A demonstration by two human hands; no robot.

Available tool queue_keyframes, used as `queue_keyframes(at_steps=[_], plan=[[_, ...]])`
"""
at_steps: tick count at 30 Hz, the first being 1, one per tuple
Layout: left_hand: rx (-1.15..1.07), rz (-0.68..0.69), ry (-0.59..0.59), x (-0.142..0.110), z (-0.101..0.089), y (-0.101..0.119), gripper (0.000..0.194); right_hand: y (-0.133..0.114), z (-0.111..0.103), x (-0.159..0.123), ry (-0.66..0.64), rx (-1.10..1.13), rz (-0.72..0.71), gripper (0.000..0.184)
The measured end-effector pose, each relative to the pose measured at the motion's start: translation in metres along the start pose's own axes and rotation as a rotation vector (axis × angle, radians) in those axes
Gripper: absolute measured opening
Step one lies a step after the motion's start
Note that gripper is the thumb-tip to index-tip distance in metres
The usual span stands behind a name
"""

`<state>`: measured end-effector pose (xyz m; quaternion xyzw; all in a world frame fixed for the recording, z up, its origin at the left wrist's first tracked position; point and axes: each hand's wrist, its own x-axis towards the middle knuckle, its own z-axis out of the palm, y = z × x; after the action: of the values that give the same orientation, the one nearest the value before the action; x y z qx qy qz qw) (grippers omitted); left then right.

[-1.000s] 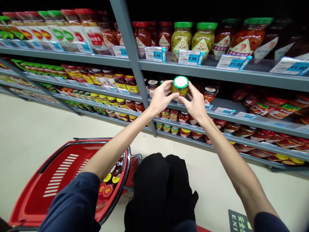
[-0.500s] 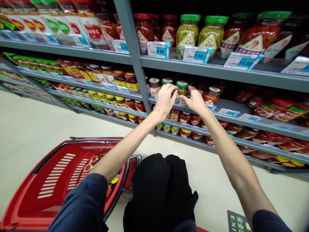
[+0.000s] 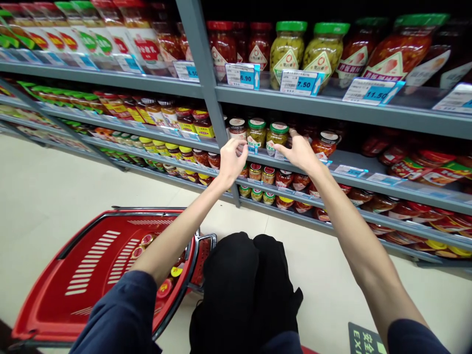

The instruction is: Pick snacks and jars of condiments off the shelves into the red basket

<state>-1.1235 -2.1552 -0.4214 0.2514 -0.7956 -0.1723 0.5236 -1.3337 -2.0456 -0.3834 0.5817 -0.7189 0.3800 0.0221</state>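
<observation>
On the middle shelf, my right hand is at the right side of a green-lidded jar. Its thumb lies across the jar's front edge and the forefinger reaches up beside the lid, thumb and finger apart. Whether it presses on the glass I cannot tell. A second green-lidded jar stands just left of that one. My left hand is in front of a pale-lidded jar near the shelf post, its fingers loosely bent, thumb apart, and nothing visible in them.
A red shopping basket with several jars in it stands on the floor at my left. A grey shelf post rises left of the jars. Larger jars and price tags line the shelf above. An orange-red jar is right of my hand.
My left hand has moved left and slightly down, off the green-lidded jars, which now show fully. My right hand has stayed by the same jar.
</observation>
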Motion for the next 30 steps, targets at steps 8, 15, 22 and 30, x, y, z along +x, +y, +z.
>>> queue_keyframes(at_steps=[8, 15, 22, 30], plan=[[0.091, 0.004, -0.079, -0.005, -0.017, -0.025, 0.017, -0.009, -0.017, -0.062, 0.119, -0.128, -0.032, 0.035], [0.195, -0.053, -0.108, 0.014, -0.021, -0.033, 0.018, -0.008, -0.002, -0.067, 0.102, -0.161, 0.079, 0.037], [0.268, -0.065, -0.117, 0.019, -0.024, -0.045, 0.020, -0.041, 0.038, -0.045, 0.011, -0.153, 0.012, 0.036], [0.275, -0.017, -0.239, 0.033, -0.019, -0.048, 0.023, -0.062, 0.067, -0.008, 0.008, -0.213, 0.016, 0.031]])
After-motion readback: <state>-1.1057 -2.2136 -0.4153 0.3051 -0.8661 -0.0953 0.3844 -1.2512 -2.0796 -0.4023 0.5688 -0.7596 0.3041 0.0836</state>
